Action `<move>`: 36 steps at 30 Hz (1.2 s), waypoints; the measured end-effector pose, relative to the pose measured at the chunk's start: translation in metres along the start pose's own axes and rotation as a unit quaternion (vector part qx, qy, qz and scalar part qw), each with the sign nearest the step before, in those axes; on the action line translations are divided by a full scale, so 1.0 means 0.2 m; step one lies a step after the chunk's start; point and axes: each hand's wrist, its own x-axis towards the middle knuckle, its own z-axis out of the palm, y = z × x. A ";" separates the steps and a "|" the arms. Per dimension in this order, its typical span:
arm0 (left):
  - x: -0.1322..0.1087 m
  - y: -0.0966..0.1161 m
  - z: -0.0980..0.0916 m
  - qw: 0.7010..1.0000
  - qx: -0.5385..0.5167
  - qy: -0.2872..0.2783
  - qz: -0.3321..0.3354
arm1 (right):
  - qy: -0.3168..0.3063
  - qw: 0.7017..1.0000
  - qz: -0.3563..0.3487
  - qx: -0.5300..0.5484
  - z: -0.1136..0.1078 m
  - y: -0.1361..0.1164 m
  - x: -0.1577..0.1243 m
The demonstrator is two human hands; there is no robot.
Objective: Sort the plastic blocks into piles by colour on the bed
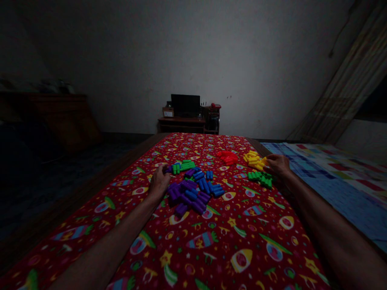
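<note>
My left hand [159, 180] is closed at the left of the piles, its fingertips pinching a small purple plastic piece [168, 169]. Beside it lie green rod-shaped pieces [187, 165]. Nearer to me is a heap of purple pieces [181, 193], with blue pieces [204, 185] in and beside it. On the right, my right hand [278, 164] pinches a yellow plastic piece [264, 161] at the edge of a yellow pile [254, 160]. Green pieces [260, 178] lie just below that hand, and a red pile [228, 158] is left of the yellow one.
A red patterned cloth [217, 249] covers the long table. Past its right edge is a bed-like surface with a blue checked cover [332, 193]. Against the far wall stands a desk with a monitor [185, 104]. A wooden cabinet [63, 121] is at the left.
</note>
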 end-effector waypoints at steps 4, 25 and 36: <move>0.00 -0.01 0.00 1.000 -0.009 0.011 0.004 | 0.009 1.000 0.018 -0.013 0.01 -0.05 -0.02; 0.02 -0.04 0.02 1.000 -0.023 0.010 0.018 | -0.052 0.991 -0.046 0.115 0.05 -0.08 0.01; 0.01 -0.01 0.01 1.000 -0.011 0.000 0.004 | -0.019 0.997 -0.042 0.069 0.00 -0.10 -0.02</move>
